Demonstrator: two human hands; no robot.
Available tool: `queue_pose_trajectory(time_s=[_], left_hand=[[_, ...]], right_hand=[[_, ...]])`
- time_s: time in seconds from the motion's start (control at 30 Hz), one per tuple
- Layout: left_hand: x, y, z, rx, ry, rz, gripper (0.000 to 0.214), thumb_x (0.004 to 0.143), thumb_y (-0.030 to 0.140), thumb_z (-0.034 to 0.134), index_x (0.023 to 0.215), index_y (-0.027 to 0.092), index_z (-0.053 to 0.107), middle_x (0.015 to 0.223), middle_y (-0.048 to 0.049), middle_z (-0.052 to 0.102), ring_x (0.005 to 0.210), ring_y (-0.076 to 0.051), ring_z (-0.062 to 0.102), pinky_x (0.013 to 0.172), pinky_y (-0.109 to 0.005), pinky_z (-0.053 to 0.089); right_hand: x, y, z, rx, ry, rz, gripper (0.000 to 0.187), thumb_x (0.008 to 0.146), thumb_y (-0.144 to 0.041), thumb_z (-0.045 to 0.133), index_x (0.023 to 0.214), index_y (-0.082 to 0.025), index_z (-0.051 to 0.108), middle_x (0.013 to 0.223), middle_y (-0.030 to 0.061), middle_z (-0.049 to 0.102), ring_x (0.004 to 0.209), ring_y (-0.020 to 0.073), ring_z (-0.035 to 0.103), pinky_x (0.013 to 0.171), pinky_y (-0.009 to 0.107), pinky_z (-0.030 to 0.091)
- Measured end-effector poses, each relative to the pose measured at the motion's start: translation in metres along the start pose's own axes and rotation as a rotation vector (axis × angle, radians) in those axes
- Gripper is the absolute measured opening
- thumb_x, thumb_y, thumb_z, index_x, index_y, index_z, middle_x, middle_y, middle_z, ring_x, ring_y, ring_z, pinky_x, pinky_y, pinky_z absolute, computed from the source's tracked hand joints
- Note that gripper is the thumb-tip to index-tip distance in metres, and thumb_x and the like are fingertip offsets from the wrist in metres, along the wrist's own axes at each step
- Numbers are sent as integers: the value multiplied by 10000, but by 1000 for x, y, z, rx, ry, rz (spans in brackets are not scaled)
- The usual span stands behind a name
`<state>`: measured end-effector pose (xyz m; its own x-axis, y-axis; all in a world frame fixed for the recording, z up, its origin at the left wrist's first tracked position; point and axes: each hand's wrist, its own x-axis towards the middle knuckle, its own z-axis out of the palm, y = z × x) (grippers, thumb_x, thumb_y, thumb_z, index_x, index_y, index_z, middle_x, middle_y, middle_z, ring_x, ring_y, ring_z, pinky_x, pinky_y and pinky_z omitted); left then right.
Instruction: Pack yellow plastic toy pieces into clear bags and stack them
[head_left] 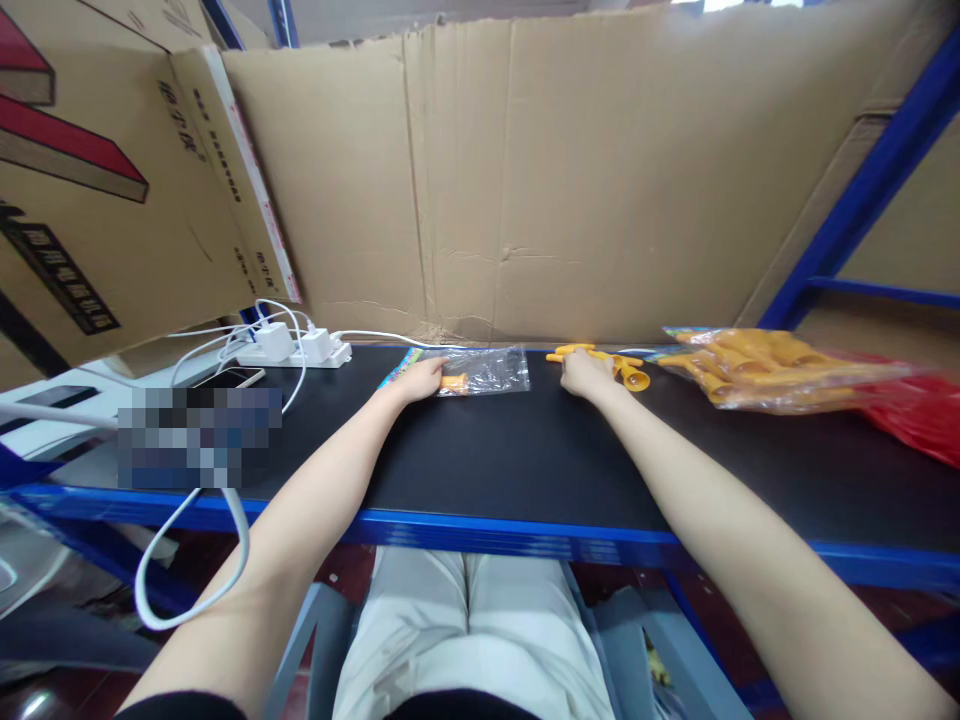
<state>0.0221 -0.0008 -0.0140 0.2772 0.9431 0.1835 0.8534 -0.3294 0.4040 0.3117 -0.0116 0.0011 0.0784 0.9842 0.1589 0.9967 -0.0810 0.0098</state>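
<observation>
My left hand (424,379) rests on a clear plastic bag (499,370) lying flat on the black table. The bag has a colourful printed end, and one yellow-orange plastic horn (454,383) shows inside it beside my fingers. My right hand (586,374) is closed among a small pile of loose yellow plastic horns (636,378), its fingertips hidden under the hand. Flared ends of the horns stick out to the right of the hand, and thin ends to the left. Farther right lies a bigger clear bag (772,368) full of similar yellow horns.
A red plastic bag (919,405) is at the far right. White chargers and a power strip (292,350) with loops of cable stand at the left, near a phone (229,378). One white cable (240,560) hangs over the blue table edge (517,532). Tall cardboard (600,180) walls the back.
</observation>
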Motion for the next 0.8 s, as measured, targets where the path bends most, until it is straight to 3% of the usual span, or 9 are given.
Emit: queue_pose_trajectory(time_s=[0.17, 0.37, 0.5, 0.67, 0.8], left_hand=[[0, 0, -1, 90, -33, 2, 523, 849, 178, 280, 1328, 95, 472, 1397, -69, 454, 1291, -154, 409, 1078, -230, 281], [0, 1, -1, 102, -39, 4, 518, 863, 207, 268, 1325, 100, 478, 1385, -65, 469, 1276, -151, 430, 1071, -228, 293], [-1, 3, -1, 105, -46, 1, 524, 847, 184, 278, 1322, 94, 481, 1384, -69, 469, 1275, -162, 431, 1069, -239, 302], [-1, 3, -1, 105, -35, 5, 517, 847, 189, 279, 1311, 130, 498, 1371, -45, 487, 1265, -153, 442, 1064, -239, 312], [-1, 2, -1, 105, -26, 11, 512, 849, 196, 279, 1305, 144, 506, 1366, -40, 492, 1265, -156, 443, 1067, -253, 312]], right_hand=[[-3, -3, -5, 39, 0, 15, 499, 765, -137, 491, 1263, -104, 482, 1268, 171, 524, 1151, 300, 498, 932, 471, 357], [-3, -2, -5, -57, -43, 31, 373, 752, -169, 492, 1111, -135, 589, 1143, 132, 615, 1112, 281, 518, 981, 537, 230], [-3, -1, -9, -59, 26, 32, 310, 760, -167, 469, 1024, -130, 627, 1074, 134, 642, 1025, 271, 570, 942, 496, 267], [-7, -2, -23, 30, 142, 40, 327, 788, -174, 450, 1052, -122, 635, 1073, 153, 638, 1011, 293, 585, 909, 467, 317], [-6, -4, -27, 142, 67, 70, 330, 770, -227, 528, 1066, -153, 655, 1079, 163, 642, 1030, 316, 580, 901, 471, 349]])
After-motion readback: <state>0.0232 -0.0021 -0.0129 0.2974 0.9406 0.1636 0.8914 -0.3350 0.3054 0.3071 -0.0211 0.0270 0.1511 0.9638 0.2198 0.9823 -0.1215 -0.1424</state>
